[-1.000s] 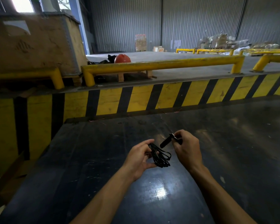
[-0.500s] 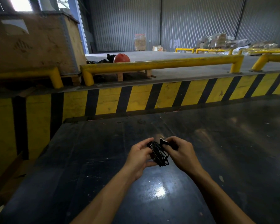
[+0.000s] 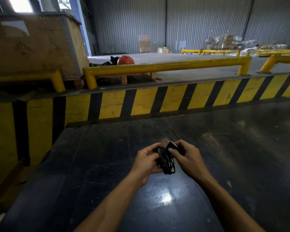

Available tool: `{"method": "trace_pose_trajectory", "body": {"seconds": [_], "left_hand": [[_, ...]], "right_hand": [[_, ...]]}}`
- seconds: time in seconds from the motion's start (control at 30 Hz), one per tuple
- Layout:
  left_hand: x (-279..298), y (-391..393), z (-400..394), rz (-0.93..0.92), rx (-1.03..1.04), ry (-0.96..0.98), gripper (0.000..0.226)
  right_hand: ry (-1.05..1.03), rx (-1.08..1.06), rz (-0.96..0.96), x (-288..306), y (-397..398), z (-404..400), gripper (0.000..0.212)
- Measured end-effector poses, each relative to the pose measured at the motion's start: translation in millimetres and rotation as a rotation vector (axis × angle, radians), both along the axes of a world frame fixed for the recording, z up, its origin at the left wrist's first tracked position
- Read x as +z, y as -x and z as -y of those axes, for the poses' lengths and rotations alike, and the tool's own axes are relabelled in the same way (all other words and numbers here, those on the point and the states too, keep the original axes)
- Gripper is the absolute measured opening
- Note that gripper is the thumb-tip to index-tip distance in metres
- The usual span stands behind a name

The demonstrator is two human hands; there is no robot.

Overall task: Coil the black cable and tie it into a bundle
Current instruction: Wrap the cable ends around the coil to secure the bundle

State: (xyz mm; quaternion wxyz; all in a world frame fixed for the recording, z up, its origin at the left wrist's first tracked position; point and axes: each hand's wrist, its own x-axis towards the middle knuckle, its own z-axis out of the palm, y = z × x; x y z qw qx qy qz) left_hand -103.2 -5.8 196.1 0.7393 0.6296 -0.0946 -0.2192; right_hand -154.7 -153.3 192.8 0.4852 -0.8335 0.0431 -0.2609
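Ahead of me a yellow-and-black striped barrier (image 3: 141, 101) runs across the far edge of the dark glossy tabletop (image 3: 90, 164), with a yellow guard rail (image 3: 166, 66) above it, a big wooden crate (image 3: 35, 46) at the left, and a red hard hat (image 3: 125, 60) sitting beyond the rail; nothing stands between my view and the work. The black cable (image 3: 165, 160) is held in the air just above the tabletop, between both hands, already wound into a small coil whose long axis runs roughly from the far side down toward me. My left hand (image 3: 145, 162) is curled around the coil's left side, thumb and fingers closed on the loops. My right hand (image 3: 187, 158) pinches a stubby black end piece (a plug or strap, I cannot tell which) at the coil's top right, angled up and away.
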Motion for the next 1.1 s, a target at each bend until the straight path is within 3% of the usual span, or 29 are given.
{"method": "trace_pose_trajectory", "body": {"seconds": [0.1,0.23,0.33,0.4,0.53,0.6,0.77,0.87,0.97,1.1], "left_hand": [[-2.5,-0.1,1.6,0.004,0.041,0.01,0.032],[-5.9,-0.3,3.5,0.048,0.084,-0.045,0.034],[-7.8,1.4,3.6,0.089,0.075,-0.08,0.032],[-7.3,0.1,-0.1,0.193,0.047,-0.17,0.032],[-5.6,-14.9,-15.2,0.586,-0.091,-0.503,0.033],[-5.1,-20.8,-20.6,0.656,-0.186,-0.569,0.038],[-4.4,-26.4,-26.1,0.747,-0.193,-0.611,0.036],[-3.0,-25.2,-23.4,0.734,-0.264,-0.533,0.041],[-2.1,-19.4,-18.3,0.653,-0.331,-0.399,0.033],[-5.8,-19.0,-14.6,0.648,-0.273,-0.397,0.02]], "right_hand": [[0.0,0.063,-0.051,-1.4,1.5,-2.7,0.01],[0.098,0.113,-0.134,-4.2,2.5,-8.0,0.03],[0.144,0.075,-0.125,-3.8,2.4,-8.9,0.027],[0.107,0.065,-0.122,-3.3,2.1,-6.0,0.019],[-0.131,0.118,-0.216,0.5,2.5,5.2,0.011],[-0.233,0.146,-0.251,0.4,3.8,8.6,0.011],[-0.39,0.202,-0.271,-1.5,5.4,11.4,0.009],[-0.472,0.254,-0.282,-0.6,4.9,13.4,0.009],[-0.416,0.29,-0.289,-1.4,5.9,14.0,0.009],[-0.226,0.287,-0.259,-2.4,8.4,14.6,0.008]]}}
